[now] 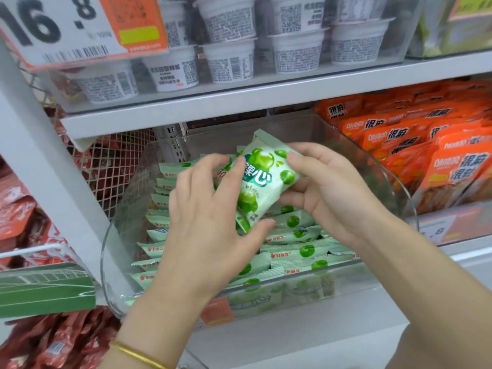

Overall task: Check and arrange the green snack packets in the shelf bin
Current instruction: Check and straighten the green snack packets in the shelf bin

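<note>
In the head view, one green packet (262, 179) is held above the clear bin (114, 235), tilted, its printed face turned up. It is gripped from both sides. The left hand (210, 209) is curled round its left edge, thumb at the lower corner and forefinger at the top. The right hand (327, 187) is closed on its right edge, thumb on the face and fingers underneath. The hands are close together, joined only by the packet.

More green packets (292, 237) are stood on edge in rows in the bin below. A gold bracelet (138, 355) is worn on the left wrist. Orange packs (439, 155) are stacked in the bin to the right, white cups (229, 62) on the shelf above, and red packs (61, 342) at lower left.
</note>
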Motion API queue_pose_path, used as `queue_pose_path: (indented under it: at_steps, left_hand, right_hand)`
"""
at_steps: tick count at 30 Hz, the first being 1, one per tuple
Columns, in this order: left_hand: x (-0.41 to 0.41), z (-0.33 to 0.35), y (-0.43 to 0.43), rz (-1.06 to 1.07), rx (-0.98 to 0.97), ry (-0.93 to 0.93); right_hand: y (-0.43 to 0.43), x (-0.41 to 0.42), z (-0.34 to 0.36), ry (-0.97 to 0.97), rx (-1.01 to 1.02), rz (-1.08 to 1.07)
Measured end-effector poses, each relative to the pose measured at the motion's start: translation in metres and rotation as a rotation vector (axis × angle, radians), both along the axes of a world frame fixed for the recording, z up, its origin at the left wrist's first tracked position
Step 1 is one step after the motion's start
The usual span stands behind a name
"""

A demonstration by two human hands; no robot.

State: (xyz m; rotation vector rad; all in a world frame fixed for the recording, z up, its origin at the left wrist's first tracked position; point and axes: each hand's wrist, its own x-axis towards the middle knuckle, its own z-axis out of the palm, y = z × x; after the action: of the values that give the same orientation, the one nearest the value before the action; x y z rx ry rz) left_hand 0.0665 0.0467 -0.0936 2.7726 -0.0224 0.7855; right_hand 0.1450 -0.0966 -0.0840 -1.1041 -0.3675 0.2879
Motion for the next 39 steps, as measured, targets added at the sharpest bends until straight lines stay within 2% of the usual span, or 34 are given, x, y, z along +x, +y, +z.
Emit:
queue_pose_path:
  at_steps: [3, 6, 10, 14, 16, 20, 27, 30, 32, 35, 37, 39]
  left_hand:
    - [0.0, 0.002, 0.0, -0.022, -0.134, -0.035]
    - [-0.003, 0.01, -0.001, -0.085, -0.363, -0.064]
    - [-0.006, 0.017, 0.0, -0.221, -0.733, -0.017]
    - [-0.003, 0.015, 0.003, -0.308, -0.974, 0.054]
    - [-0.002, 0.014, 0.006, -0.349, -1.027, 0.088]
    - [-0.002, 0.013, 0.007, -0.432, -0.971, 0.159]
    - [-0.001, 0.012, 0.004, -0.445, -1.021, 0.144]
    - [0.002, 0.008, 0.003, -0.368, -1.051, 0.112]
    - [0.005, 0.004, 0.005, -0.265, -1.165, 0.094]
    - [0.01, 0.004, 0.013, -0.113, -1.433, 0.113]
    - [0.015, 0.004, 0.02, -0.039, -1.504, 0.105]
    - [0.019, 0.005, 0.026, -0.005, -1.534, 0.127]
  right_hand:
    - [0.0, 0.001, 0.001, 0.021, 0.023, 0.061]
    - [-0.001, 0.002, -0.001, 0.032, -0.09, -0.013]
    - [-0.004, 0.003, -0.005, -0.196, -0.331, -0.195]
    - [-0.006, 0.005, -0.003, -0.169, -0.21, -0.106]
    - [-0.007, 0.004, -0.002, -0.137, -0.136, -0.063]
    - [-0.007, 0.005, -0.002, -0.145, -0.094, -0.086]
    - [-0.008, 0.006, -0.004, -0.135, -0.075, -0.105]
    - [-0.006, 0.005, -0.005, -0.128, -0.073, -0.044]
    - [-0.005, 0.004, -0.005, -0.097, -0.089, 0.012]
    - [-0.006, 0.004, -0.004, -0.03, -0.11, 0.062]
    - [-0.007, 0.004, -0.004, -0.038, -0.154, 0.079]
    - [-0.006, 0.003, -0.005, -0.137, -0.28, 0.036]
